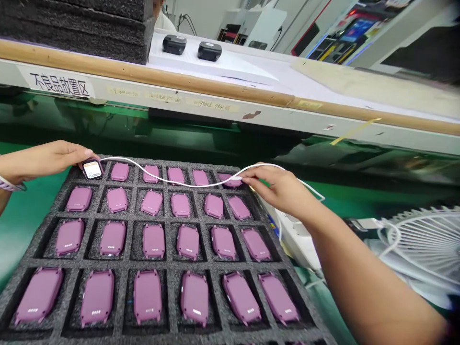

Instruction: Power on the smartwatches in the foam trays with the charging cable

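The left hand (59,155) was narrowed on the rim of a small purple square-cornered watch body with a lit white screen (92,169), at the far left corner of a dark grey foam tray with square compartments (125,211). The right hand (276,184), thumb and fingertips pinched close, held a thin white rubbery-looking cable (196,186) near its tip, above the purple watch case (235,184) at the right end of the back row; whether the tip touched that case could not be told. The cable sagged over the back row between the hands. The tray rested on a green counter (21,215).

The lit watch body looked light and stiff, its smooth shell probably a little slippery and its screen the part easiest to scratch, so the side edges seemed the best hold, with fingers off the glass. The cable seemed soft and springy, better gripped at its firmer end than along its slack. The foam looked yielding, likely kind to the cases lying in it.
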Demonstrator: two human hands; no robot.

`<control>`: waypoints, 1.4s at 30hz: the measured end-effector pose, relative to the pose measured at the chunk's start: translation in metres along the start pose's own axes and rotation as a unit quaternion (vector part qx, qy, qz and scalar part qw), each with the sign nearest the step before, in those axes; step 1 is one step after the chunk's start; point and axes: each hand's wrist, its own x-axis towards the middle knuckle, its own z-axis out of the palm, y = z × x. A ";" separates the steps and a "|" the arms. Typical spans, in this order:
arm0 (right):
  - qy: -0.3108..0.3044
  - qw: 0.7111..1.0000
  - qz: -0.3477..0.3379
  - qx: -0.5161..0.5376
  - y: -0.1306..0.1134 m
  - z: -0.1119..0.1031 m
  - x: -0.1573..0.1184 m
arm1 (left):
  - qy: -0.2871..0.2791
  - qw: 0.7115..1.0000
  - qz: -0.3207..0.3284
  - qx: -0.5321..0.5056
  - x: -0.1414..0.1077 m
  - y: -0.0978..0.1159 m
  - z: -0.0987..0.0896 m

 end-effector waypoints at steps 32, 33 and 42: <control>0.017 0.971 0.152 -0.184 -0.034 0.004 0.033 | -0.008 0.994 0.020 -0.103 0.003 0.003 0.012; 0.030 0.972 0.149 -0.179 -0.037 0.005 0.033 | -0.014 0.994 0.022 -0.107 0.003 0.003 0.012; -0.059 0.995 -0.079 0.007 -0.052 0.028 0.046 | -0.013 0.993 0.035 -0.108 -0.003 0.008 0.015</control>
